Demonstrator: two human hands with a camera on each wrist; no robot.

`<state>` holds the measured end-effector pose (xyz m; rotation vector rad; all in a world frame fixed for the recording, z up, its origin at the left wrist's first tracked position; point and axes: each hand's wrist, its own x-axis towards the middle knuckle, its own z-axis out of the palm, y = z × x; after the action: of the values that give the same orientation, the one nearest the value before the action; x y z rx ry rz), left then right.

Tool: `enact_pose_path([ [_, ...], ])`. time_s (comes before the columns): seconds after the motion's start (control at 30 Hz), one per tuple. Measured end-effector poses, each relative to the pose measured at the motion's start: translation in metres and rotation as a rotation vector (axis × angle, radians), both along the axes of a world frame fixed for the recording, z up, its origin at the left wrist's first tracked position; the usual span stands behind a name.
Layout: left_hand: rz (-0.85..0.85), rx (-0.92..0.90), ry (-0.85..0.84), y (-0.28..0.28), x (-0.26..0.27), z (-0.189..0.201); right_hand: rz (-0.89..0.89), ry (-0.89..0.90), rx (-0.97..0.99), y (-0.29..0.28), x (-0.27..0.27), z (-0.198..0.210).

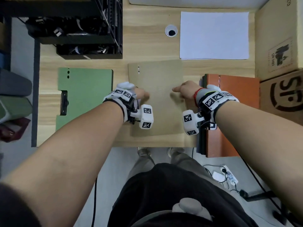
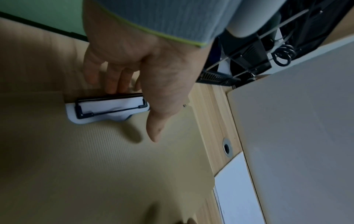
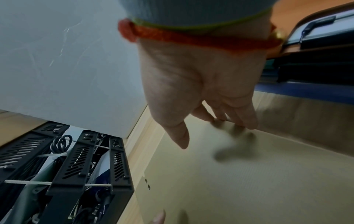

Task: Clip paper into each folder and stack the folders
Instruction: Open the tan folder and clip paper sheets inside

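A closed tan folder [image 1: 157,102] lies flat at the middle of the desk. My left hand [image 1: 142,95] is at its left edge. In the left wrist view its straight fingers [image 2: 114,84] touch the black clip [image 2: 111,104], which pins white paper showing in the folder's cut-out, and the thumb hovers above the cover. My right hand [image 1: 185,90] is at the folder's right edge, with its fingertips [image 3: 247,121] resting on that edge and its thumb free. A green folder [image 1: 86,95] lies to the left. An orange folder [image 1: 236,112] tops a stack to the right. A stack of white paper [image 1: 214,35] lies beyond.
A black wire rack [image 1: 82,27] full of cables stands at the back left. Cardboard boxes [image 1: 278,43] line the right side. A round cable hole [image 1: 171,31] sits left of the paper. The desk's front edge [image 1: 155,143] runs just below the tan folder.
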<state>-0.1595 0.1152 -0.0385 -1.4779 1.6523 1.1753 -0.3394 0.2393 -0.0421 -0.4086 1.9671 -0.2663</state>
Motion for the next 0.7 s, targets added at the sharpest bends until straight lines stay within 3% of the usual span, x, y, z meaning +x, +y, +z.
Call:
enact_pose_path([
  [0.07, 0.077, 0.072, -0.016, -0.003, 0.004, -0.004, -0.014, -0.008, -0.013, 0.0, -0.002, -0.001],
  [0.2, 0.265, -0.021, 0.004, -0.007, 0.007, 0.007, -0.015, -0.038, -0.033, 0.001, -0.002, 0.003],
  [0.5, 0.191, -0.223, 0.109, -0.018, -0.012, 0.051, -0.129, -0.031, -0.12, -0.003, -0.01, 0.042],
  [0.7, 0.141, -0.188, 0.222, 0.0, -0.059, 0.101, -0.245, 0.212, -0.141, 0.014, -0.058, 0.097],
])
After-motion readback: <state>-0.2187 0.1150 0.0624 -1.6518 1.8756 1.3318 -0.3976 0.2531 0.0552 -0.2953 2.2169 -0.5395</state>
